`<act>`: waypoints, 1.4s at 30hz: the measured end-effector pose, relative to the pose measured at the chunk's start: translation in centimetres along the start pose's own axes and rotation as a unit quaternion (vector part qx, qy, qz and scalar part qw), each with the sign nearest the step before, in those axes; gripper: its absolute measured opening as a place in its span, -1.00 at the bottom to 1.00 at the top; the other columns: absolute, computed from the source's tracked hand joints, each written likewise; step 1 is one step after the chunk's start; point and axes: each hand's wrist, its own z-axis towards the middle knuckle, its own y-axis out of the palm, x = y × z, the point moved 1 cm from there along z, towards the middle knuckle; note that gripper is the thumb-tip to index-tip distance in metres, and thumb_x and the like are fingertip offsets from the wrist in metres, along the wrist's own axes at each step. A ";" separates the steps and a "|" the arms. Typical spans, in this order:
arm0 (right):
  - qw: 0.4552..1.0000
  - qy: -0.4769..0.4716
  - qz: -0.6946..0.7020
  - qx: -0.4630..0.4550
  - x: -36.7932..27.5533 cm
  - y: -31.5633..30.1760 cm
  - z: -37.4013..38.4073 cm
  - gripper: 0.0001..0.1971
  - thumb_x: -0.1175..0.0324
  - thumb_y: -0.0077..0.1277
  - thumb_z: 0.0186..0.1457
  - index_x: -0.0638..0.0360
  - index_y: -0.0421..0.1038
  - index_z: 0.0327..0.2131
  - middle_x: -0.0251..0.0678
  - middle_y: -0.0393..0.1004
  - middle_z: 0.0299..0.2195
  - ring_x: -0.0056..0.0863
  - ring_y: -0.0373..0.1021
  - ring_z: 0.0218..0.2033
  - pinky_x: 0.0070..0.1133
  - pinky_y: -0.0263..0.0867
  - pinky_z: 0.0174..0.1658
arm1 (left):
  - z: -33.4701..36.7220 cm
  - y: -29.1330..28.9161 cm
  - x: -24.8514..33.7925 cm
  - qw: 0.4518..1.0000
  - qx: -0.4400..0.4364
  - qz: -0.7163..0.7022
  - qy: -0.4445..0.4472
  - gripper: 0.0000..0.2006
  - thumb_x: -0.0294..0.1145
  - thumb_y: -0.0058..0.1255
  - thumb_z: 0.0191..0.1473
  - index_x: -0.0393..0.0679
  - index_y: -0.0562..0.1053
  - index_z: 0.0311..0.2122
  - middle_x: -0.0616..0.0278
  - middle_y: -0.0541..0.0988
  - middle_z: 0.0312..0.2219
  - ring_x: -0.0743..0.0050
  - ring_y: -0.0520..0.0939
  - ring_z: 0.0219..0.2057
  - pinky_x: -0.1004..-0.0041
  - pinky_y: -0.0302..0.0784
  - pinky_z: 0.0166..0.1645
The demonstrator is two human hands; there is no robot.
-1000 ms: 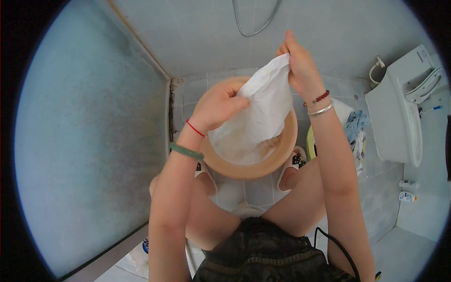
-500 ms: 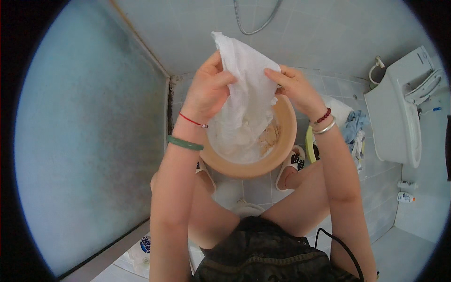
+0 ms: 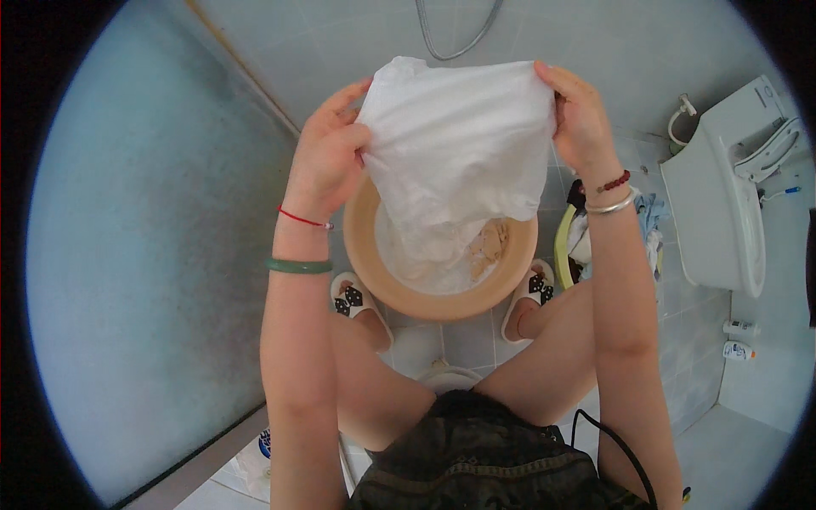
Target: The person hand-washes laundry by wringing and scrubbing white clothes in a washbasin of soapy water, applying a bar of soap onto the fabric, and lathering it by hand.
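A: Since the white cloth (image 3: 459,127) is spread out, where is it and what's gripping it?
B: Held up over the tan basin (image 3: 442,308). Left hand (image 3: 325,161), fingers pinching its left edge; right hand (image 3: 585,127), fingers gripping its upper right corner. Can't tell if the bottom hem touches the basin's contents
A: Done vs left?
B: Mid-job, I'd say: this piece is opened out; a tan item (image 3: 490,245) lies in the basin, and clothes (image 3: 581,242) sit in the yellow-green tub (image 3: 561,242) at right, likely the remainder
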 end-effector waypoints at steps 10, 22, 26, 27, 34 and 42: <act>1.000 0.009 -0.026 -0.007 -0.4 0.6 -0.1 -0.80 0.35 0.06 0.02 0.32 0.45 -0.36 -0.36 0.47 -0.43 -0.63 0.37 -0.43 -0.68 0.29 -0.37 | -1.0 1.7 0.0 0.869 -0.102 0.458 0.158 -0.62 -0.55 -0.11 -0.07 -0.21 0.36 -0.05 0.14 0.43 -0.13 0.36 0.45 -0.14 0.44 0.35 -0.06; 0.895 0.001 -0.380 -0.234 0.0 -0.5 -1.3 -0.65 0.26 0.19 -0.13 0.23 0.38 -0.27 -0.40 0.42 -0.45 -0.70 0.30 -0.39 -0.71 0.21 -0.39 | 0.8 0.1 -2.2 0.889 0.069 0.434 0.127 -0.75 -0.22 -0.11 0.12 -0.21 0.46 -0.32 0.33 0.47 -0.40 0.64 0.41 -0.35 0.59 0.33 -0.26; 0.925 -0.017 -0.344 -0.162 0.6 -0.3 -1.2 -0.74 0.27 0.10 -0.03 0.19 0.31 -0.34 -0.45 0.38 -0.51 -0.74 0.22 -0.49 -0.69 0.16 -0.46 | 1.8 -0.4 -3.3 0.929 0.135 0.301 0.169 -0.63 -0.11 -0.23 0.16 -0.25 0.43 -0.38 0.33 0.40 -0.58 0.58 0.32 -0.50 0.54 0.30 -0.36; 0.925 -0.018 -0.345 -0.160 1.1 -0.3 -1.1 -0.74 0.27 0.10 -0.03 0.19 0.31 -0.34 -0.45 0.38 -0.51 -0.74 0.22 -0.49 -0.69 0.16 -0.46 | 2.1 -0.4 -3.7 0.947 0.134 0.245 0.156 -0.60 -0.09 -0.25 0.17 -0.28 0.42 -0.38 0.36 0.41 -0.56 0.62 0.32 -0.49 0.54 0.30 -0.37; 0.948 -0.163 -0.257 0.092 4.2 5.0 -3.1 -0.72 0.30 -0.02 0.06 0.16 0.20 -0.19 -0.43 0.40 -0.52 -0.69 0.30 -0.49 -0.64 0.24 -0.42 | 3.5 2.3 -7.5 0.971 0.208 0.094 0.064 -0.57 -0.06 -0.21 0.15 -0.31 0.40 -0.45 0.38 0.41 -0.55 0.64 0.33 -0.49 0.55 0.29 -0.39; 0.728 -0.289 -0.619 0.056 5.7 5.7 -1.6 -0.85 0.32 0.01 -0.06 0.18 0.40 -0.44 -0.18 0.42 -0.58 -0.27 0.39 -0.55 -0.44 0.28 -0.51 | 2.5 5.9 -8.2 0.995 0.034 -0.080 -0.043 -0.62 0.03 -0.12 0.09 -0.12 0.40 -0.44 0.42 0.43 -0.55 0.61 0.42 -0.55 0.54 0.34 -0.47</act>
